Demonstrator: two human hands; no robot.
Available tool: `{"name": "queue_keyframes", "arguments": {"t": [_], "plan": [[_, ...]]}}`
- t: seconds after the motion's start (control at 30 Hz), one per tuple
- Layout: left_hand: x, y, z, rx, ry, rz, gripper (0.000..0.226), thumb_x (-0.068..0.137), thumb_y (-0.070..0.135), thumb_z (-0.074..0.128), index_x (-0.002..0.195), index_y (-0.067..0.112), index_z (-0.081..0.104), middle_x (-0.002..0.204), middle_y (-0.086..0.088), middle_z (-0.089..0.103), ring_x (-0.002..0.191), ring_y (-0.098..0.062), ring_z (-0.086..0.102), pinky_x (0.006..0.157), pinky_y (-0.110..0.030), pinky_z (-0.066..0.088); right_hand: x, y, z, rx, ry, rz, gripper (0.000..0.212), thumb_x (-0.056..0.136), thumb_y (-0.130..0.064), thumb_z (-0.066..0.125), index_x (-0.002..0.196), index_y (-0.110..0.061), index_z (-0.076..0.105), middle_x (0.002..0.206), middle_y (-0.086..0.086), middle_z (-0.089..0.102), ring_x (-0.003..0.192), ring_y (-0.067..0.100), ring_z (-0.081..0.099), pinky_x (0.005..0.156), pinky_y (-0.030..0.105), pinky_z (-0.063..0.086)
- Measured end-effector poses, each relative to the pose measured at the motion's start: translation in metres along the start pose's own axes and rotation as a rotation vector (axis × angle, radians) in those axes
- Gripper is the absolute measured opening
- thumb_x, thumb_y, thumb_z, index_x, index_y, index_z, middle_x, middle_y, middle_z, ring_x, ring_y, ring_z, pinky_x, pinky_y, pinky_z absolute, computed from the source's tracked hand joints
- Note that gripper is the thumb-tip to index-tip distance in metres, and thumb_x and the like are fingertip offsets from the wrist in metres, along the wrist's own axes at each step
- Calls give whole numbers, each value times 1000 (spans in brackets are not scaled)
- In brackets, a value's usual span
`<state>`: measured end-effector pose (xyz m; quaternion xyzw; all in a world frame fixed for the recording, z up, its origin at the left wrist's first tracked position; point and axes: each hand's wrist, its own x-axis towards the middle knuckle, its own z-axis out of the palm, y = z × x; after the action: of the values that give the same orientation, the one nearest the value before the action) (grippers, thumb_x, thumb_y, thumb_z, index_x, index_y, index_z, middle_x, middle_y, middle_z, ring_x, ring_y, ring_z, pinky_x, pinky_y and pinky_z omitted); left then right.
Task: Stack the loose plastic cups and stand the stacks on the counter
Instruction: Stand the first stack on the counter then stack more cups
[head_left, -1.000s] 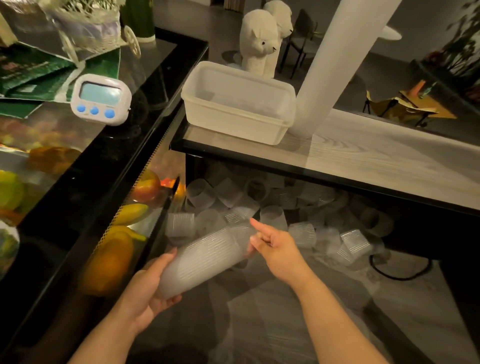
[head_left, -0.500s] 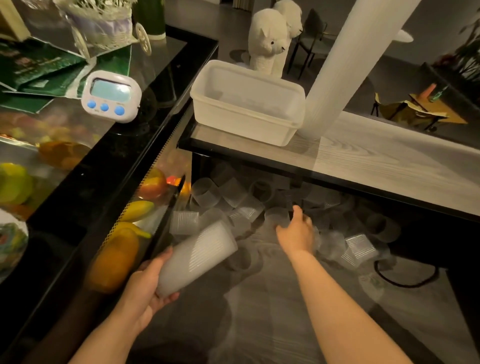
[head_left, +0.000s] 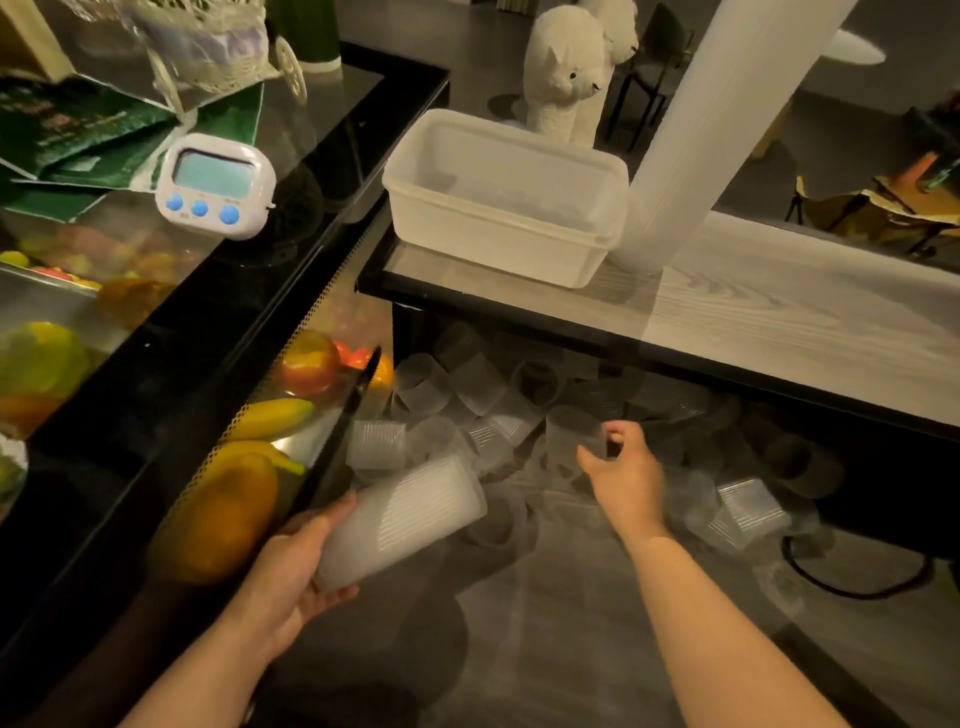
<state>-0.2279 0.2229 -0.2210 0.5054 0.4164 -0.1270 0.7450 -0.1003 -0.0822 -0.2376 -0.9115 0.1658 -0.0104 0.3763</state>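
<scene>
The right hand (head_left: 621, 470) reaches down and forward to a loose cup (head_left: 574, 434) on the floor under the desk (head_left: 779, 312). Its fingers are curled round the cup's far side, thumb on the near side; whether they grip yet, I cannot tell. The cup seems to stand upright, just ahead of the palm. The left hand (head_left: 291, 566) holds a short stack (head_left: 402, 514) low, tilted, mouth toward the right, ready to receive.

Both forearms were bare to frame edge; left hand (head_left: 291, 577) and right hand (head_left: 626, 475) wore no gloves, rings or watch.
</scene>
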Motion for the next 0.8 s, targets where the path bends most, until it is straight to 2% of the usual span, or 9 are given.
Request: {"name": "queue_keyframes", "arguments": {"t": [0.07,0.13,0.23,0.37,0.47,0.57,0.67,0.73,0.8], "plan": [[1,1,6,18,-3,15,37,87,37,69,118,18,62,112,-12,61,97,-32,60,63,-38,51,-6,0,-10,273,-16,21,38,79,-28,80,109,-28,56,108,-8,62,106,13,61,89,33,52],[3,0,12,48,-21,24,40,85,40,70,118,19,62,116,-15,61,100,-34,61,62,-38,52,-18,-2,-24,451,-143,35,35,79,-18,80,103,-32,58,107,-6,66,105,14,64,89,31,53],[0,2,26,107,-81,22,54,74,44,72,119,15,62,116,-19,60,99,-36,61,59,-37,51,-43,-5,-45,595,-403,-13,44,79,-10,78,113,-30,60,106,-4,72,101,13,68,84,27,55],[-5,11,41,202,-191,28,69,56,51,86,112,15,68,111,-18,61,93,-32,61,56,-34,49,-47,-13,-61,582,-502,-36,29,82,-10,75,107,-19,67,103,3,74,96,19,69,82,32,55],[-6,13,51,273,-253,43,94,28,63,91,108,17,72,107,-15,63,94,-32,63,54,-34,50,-46,-21,-65,476,-573,-49,15,91,-25,66,103,-30,75,109,-6,73,104,7,65,93,28,47],[-10,11,68,303,-286,44,79,44,56,90,108,15,70,110,-16,63,92,-30,63,53,-34,49,-52,-29,-61,343,-699,-45,38,95,-58,37,119,-47,65,130,-22,59,122,-9,46,103,19,33],[-8,3,79,292,-279,12,72,53,50,88,111,14,66,109,-17,63,90,-30,64,51,-32,48,-60,-32,-49,410,-749,26,45,90,-71,22,123,-62,51,142,-24,45,130,-5,37,103,21,28],[-10,0,82,266,-265,-23,66,62,47,88,115,14,65,105,-13,65,87,-28,64,51,-32,48,-58,-26,-39,498,-700,67,52,85,-78,22,126,-62,49,146,-24,42,134,-2,34,113,28,22],[-9,0,81,251,-258,-41,53,74,42,79,117,15,64,107,-13,66,87,-27,64,53,-32,50,-49,-8,-30,535,-460,119,45,86,-78,35,121,-59,56,137,-20,51,128,1,44,113,32,30]]}}
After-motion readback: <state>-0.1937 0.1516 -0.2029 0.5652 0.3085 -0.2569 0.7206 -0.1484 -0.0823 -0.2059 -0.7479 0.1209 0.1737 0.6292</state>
